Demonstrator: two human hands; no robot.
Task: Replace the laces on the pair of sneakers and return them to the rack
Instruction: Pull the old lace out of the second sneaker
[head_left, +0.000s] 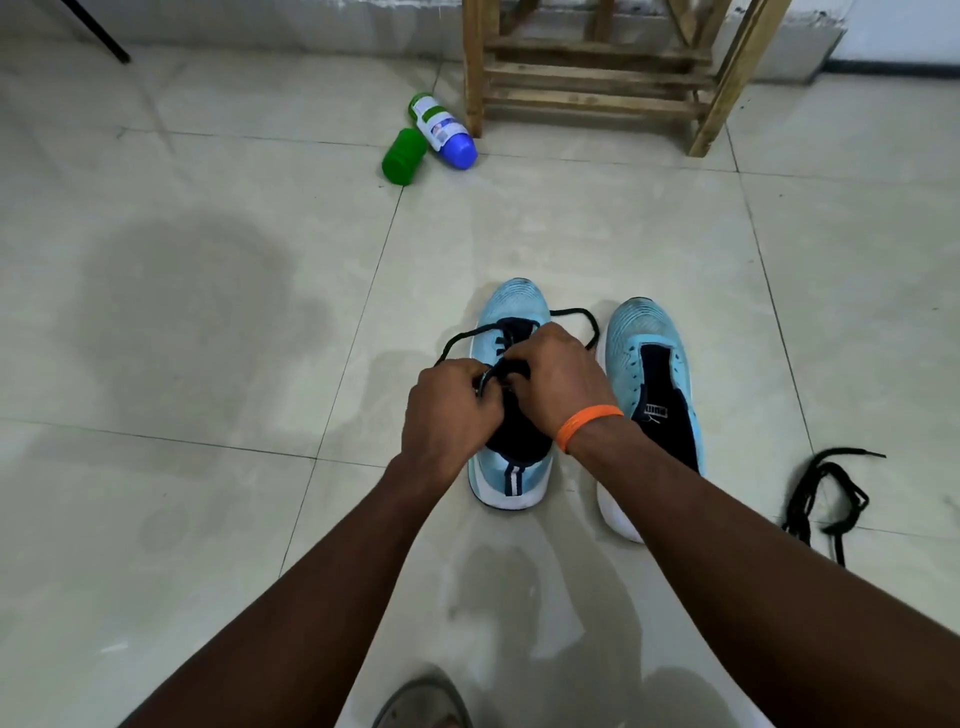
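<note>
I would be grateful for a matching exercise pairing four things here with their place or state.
Things:
1. left sneaker
2. right sneaker
3. loose lace
4. blue-capped bottle

Places or states:
A. lying on its side by the rack
B. standing with bare eyelets, no lace in it
C. heaped on the floor at far right
D. partly laced, its lace pinched by left hand and right hand

Pairs: 1-D, 2-B, 3-C, 4-A
</note>
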